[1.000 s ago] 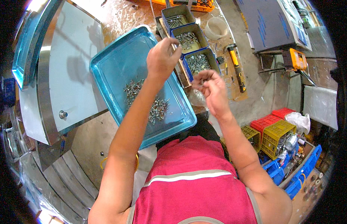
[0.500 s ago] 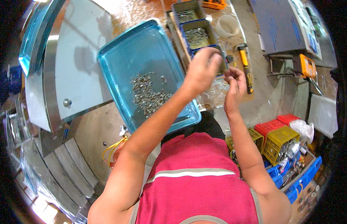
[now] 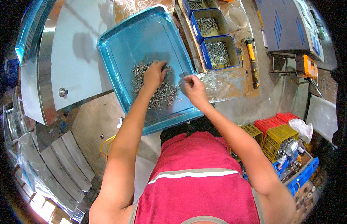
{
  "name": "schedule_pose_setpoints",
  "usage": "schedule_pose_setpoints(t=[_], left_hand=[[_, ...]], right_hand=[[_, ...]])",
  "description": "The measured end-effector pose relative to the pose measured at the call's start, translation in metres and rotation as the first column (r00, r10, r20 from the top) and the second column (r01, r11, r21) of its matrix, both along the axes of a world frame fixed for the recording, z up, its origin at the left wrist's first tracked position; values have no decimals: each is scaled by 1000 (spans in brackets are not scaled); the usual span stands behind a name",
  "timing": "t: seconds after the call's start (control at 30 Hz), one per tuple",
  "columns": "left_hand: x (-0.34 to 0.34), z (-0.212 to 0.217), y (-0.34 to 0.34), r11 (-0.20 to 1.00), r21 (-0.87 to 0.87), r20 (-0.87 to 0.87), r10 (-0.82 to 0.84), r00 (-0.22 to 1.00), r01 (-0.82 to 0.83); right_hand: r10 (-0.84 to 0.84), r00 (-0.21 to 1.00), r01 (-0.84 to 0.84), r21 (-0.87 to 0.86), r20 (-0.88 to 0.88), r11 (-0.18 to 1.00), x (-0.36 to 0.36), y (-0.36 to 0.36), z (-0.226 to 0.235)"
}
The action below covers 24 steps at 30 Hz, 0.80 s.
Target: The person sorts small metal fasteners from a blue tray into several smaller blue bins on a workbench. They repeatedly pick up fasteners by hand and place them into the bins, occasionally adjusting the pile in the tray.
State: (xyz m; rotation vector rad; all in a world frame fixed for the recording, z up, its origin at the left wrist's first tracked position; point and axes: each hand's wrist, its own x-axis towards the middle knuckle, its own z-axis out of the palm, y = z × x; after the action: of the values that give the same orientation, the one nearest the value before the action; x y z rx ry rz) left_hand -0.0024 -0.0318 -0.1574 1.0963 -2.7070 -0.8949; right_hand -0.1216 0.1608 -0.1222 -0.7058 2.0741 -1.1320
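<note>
Two bare hands at work. Left hand [image 3: 154, 76] is over the loose pile of small metal fasteners [image 3: 158, 99], fingers bent down toward it; can't tell how far the pinch is open or if a piece is in it, fingertips are too small and partly hidden. Right hand [image 3: 195, 89] is above the tray's right side, fingers curled in near the thumb; might have a small part in there, can't confirm.

Pile sits in the lower-middle of the blue tray [image 3: 143, 37], upper half of tray bare. Right of the tray: wooden strip [image 3: 190, 35], then a row of blue bins. Nearest bin [image 3: 204, 56] and middle bin [image 3: 195, 30] both hold metal fasteners. Yellow-and-black tool [image 3: 251, 56] lies on the bench [image 3: 229, 84] beyond.

My read: picking/sorting step, pile far from cleared. Next move calls for a light fingertip pinch on single pieces, without scattering neighbours.
</note>
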Motion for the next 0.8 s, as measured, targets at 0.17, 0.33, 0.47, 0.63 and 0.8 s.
schedule_pose_setpoints(t=[0.17,0.33,0.47,0.63,0.8], left_hand=[[-10,-15,-5,989,-98,124,-98,987,111],[13,-7,-14,917,270,-105,330,938,-293],[17,33,1,856,355,-199,462,864,-376],[-36,121,21,931,255,-533,361,765,-261],[-102,182,15,972,51,-784,181,593,-229]], right_hand=[[-2,981,10,37,-194,999,11,-49,-39],[46,967,-23,93,-252,995,15,-59,-59],[75,922,-54,65,-380,996,20,-60,-63],[237,864,-186,156,-445,970,22,-69,-54],[224,882,-143,219,-415,965,18,-75,-44]])
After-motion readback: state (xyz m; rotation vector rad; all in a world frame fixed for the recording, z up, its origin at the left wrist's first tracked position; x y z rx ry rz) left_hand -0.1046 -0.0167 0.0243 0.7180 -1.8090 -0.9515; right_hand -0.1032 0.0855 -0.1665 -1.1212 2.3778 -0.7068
